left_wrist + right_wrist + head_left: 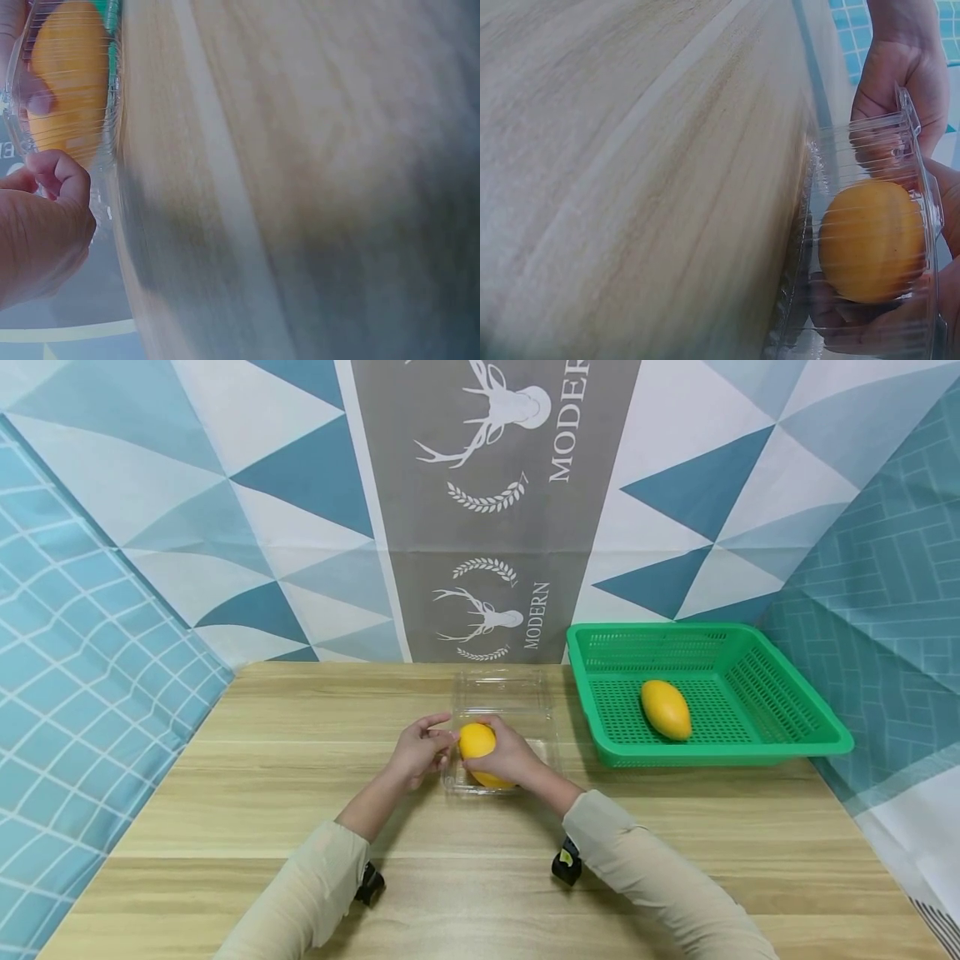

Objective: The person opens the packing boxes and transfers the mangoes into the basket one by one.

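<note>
A clear plastic clamshell box (540,752) lies on the table with its ridged lid (502,691) folded back toward the wall. Inside its base is a yellow mango (870,244), gripped by my right hand (510,753). Yellow skin shows above and below the right thumb in the head view, and that hand covers the rest. At the box's left side, my left hand (422,750) pinches the rim between thumb and forefinger. The left wrist view has the mango (71,75) behind the clear wall, with the left hand (45,232) at the corner.
To the right, a green perforated basket (720,750) stands at the table's back edge, holding one more mango (666,710). Patterned cloth (307,468) hangs behind and at both sides. The wooden table (480,877) extends in front of the box.
</note>
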Action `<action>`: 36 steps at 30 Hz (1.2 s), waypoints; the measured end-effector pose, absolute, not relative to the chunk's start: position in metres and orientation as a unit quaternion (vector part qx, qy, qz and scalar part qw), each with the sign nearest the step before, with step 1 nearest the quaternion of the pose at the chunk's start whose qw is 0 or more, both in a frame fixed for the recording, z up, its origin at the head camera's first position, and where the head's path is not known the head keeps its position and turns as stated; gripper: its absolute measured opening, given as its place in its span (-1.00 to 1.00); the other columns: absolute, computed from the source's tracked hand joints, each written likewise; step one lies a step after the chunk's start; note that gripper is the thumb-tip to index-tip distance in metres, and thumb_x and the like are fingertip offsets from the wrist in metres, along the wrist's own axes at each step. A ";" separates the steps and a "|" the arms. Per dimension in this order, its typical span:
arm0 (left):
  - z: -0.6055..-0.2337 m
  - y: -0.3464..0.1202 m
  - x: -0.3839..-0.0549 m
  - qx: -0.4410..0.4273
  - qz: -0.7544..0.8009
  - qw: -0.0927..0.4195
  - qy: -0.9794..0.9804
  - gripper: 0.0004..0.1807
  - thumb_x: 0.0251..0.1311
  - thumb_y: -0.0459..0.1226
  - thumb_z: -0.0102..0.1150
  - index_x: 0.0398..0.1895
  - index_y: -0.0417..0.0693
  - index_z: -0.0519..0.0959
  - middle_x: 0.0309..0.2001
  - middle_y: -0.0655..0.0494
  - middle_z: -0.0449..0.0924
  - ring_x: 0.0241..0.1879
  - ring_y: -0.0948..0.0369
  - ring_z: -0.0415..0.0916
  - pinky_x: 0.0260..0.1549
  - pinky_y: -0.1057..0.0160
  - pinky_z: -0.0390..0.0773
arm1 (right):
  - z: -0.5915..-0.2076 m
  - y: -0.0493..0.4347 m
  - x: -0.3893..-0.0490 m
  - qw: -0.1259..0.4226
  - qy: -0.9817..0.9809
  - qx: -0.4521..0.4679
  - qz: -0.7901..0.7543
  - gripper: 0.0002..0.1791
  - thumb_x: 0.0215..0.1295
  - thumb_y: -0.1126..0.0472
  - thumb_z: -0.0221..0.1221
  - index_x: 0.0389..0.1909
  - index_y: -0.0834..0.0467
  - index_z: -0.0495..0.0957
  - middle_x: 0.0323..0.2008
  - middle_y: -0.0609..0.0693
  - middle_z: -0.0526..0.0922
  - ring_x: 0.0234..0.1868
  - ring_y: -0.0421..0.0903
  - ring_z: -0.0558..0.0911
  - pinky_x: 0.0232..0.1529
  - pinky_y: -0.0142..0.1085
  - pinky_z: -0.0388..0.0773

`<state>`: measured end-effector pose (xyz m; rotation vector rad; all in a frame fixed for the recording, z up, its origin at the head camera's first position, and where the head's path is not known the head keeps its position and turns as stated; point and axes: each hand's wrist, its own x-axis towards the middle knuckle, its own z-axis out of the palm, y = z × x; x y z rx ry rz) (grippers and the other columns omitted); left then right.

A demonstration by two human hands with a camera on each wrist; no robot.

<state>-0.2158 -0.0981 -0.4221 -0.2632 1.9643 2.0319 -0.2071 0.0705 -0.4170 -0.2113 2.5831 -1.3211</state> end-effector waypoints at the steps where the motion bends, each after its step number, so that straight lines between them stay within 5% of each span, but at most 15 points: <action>1: -0.422 -0.098 -0.216 -0.092 0.708 0.151 0.684 -0.49 0.21 -0.41 0.11 0.25 -0.03 0.34 -0.28 0.08 0.44 -0.57 0.31 0.34 -0.65 0.47 0.40 | -0.417 0.071 -0.207 0.116 0.882 -0.072 -0.450 -0.16 -0.10 0.12 0.42 0.26 0.02 0.25 0.04 0.10 0.51 -0.15 0.00 0.51 -0.18 -0.20 0.51; 36: -0.421 -0.098 -0.215 -0.093 0.709 0.152 0.683 -0.46 0.21 -0.40 0.12 0.27 -0.05 0.31 -0.26 0.10 0.43 -0.52 0.32 0.34 -0.63 0.49 0.42 | -0.388 0.081 -0.211 0.103 0.887 -0.055 -0.446 -0.14 -0.06 0.13 0.40 0.31 0.07 0.22 0.11 0.11 0.47 -0.04 0.05 0.52 -0.05 -0.10 0.55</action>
